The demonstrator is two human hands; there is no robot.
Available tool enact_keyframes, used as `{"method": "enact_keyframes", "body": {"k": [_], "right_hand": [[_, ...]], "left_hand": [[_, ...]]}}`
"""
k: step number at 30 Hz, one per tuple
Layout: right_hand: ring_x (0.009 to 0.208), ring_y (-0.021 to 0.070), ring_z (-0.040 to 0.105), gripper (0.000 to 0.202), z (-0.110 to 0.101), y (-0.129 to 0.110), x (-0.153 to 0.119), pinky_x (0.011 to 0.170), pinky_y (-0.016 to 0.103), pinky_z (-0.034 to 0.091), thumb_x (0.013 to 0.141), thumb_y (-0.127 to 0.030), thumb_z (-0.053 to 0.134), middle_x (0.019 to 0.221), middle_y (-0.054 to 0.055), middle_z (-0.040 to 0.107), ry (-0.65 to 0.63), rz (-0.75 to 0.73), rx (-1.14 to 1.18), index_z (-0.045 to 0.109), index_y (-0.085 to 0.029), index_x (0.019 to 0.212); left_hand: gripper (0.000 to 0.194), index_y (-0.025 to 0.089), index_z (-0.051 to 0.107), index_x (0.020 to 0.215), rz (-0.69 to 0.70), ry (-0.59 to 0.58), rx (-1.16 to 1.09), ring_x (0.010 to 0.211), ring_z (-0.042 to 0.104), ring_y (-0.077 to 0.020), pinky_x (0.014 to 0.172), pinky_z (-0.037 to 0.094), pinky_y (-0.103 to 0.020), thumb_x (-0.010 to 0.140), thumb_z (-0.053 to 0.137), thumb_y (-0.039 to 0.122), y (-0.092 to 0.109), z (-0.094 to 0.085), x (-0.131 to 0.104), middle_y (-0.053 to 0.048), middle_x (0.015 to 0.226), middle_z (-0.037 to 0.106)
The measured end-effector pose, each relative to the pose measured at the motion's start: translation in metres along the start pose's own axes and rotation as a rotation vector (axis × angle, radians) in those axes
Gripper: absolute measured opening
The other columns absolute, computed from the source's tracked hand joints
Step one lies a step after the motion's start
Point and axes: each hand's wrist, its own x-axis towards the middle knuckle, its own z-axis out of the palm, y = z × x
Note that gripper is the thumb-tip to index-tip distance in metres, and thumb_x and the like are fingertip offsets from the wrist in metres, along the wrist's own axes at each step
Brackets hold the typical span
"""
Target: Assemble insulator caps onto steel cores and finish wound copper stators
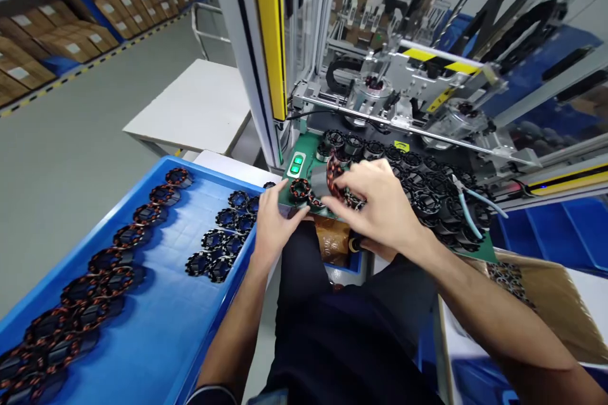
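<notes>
My right hand (380,199) grips a motor stator (334,174) between thumb and fingers. It is a grey ring with copper windings, tilted on its side just above the green work surface (308,145). My left hand (275,224) has its thumb and fingers apart and nothing visible in it. It is at the bench's front left corner, by the rim of the blue tray (223,310). Between my hands, another copper-wound stator (300,188) sits on the green surface. Part of a further stator below the held one is covered by my right hand.
Several dark stators (422,199) crowd the bench's right, with light-blue-handled pliers (468,205) on top. Behind stands a winding machine (375,98) with a metal rail. A green-lit switch (297,165) is at left. The tray holds rows of stators. A carton (560,310) stands at right.
</notes>
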Motion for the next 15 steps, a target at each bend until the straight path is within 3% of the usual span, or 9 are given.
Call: {"method": "enact_keyframes", "body": {"k": [4,7,9,10,13,15], "right_hand": [[0.08,0.0245,0.059,0.029,-0.012,-0.02,-0.056,0.086,0.047,0.043,0.118,-0.041,0.068,0.085,0.002,0.075,0.058,-0.228,0.049,0.072,-0.027,0.094],[0.084,0.0254,0.059,0.028,-0.01,-0.026,-0.085,0.09,0.048,0.045,0.117,-0.028,0.066,0.085,0.004,0.072,0.034,-0.288,-0.033,0.072,-0.024,0.09],[0.091,0.0265,0.062,0.018,-0.015,-0.022,-0.105,0.092,0.048,0.047,0.117,-0.031,0.071,0.092,0.005,0.073,-0.02,-0.281,0.009,0.079,-0.019,0.106],[0.094,0.0271,0.064,0.023,-0.02,-0.017,-0.116,0.092,0.048,0.049,0.117,-0.039,0.075,0.098,0.005,0.073,-0.051,-0.252,0.069,0.081,-0.017,0.121],[0.104,0.029,0.069,0.068,-0.035,0.005,-0.155,0.091,0.046,0.057,0.107,-0.057,0.09,0.118,0.009,0.074,-0.028,-0.084,0.267,0.07,-0.02,0.16],[0.11,0.0311,0.071,0.066,-0.035,0.02,-0.185,0.094,0.046,0.061,0.105,-0.046,0.092,0.128,0.012,0.075,0.098,0.037,0.319,0.07,-0.024,0.164]], "left_hand": [[0.099,0.03,0.054,0.173,0.192,-0.129,-0.248,0.143,0.079,-0.0334,0.12,0.069,-0.049,0.089,0.104,0.045,0.067,-0.028,-0.037,-0.013,0.164,0.07],[0.074,0.03,0.061,0.164,0.251,-0.189,-0.27,0.14,0.08,-0.0303,0.119,0.07,-0.046,0.097,0.093,0.026,0.103,-0.022,-0.062,-0.01,0.154,0.077],[0.059,0.027,0.068,0.151,0.226,-0.192,-0.359,0.13,0.082,-0.0277,0.112,0.071,-0.042,0.097,0.09,0.022,0.111,-0.006,-0.076,-0.008,0.141,0.081],[0.056,0.026,0.069,0.146,0.192,-0.186,-0.423,0.123,0.084,-0.026,0.107,0.072,-0.039,0.096,0.092,0.023,0.112,0.003,-0.082,-0.008,0.136,0.082],[0.071,0.025,0.065,0.145,0.093,-0.196,-0.645,0.108,0.085,-0.0224,0.098,0.071,-0.035,0.086,0.103,0.029,0.105,0.027,-0.102,-0.006,0.126,0.083],[0.083,0.028,0.059,0.15,0.048,-0.248,-0.785,0.104,0.085,-0.0204,0.097,0.071,-0.033,0.081,0.107,0.026,0.101,0.04,-0.114,-0.003,0.119,0.084]]}}
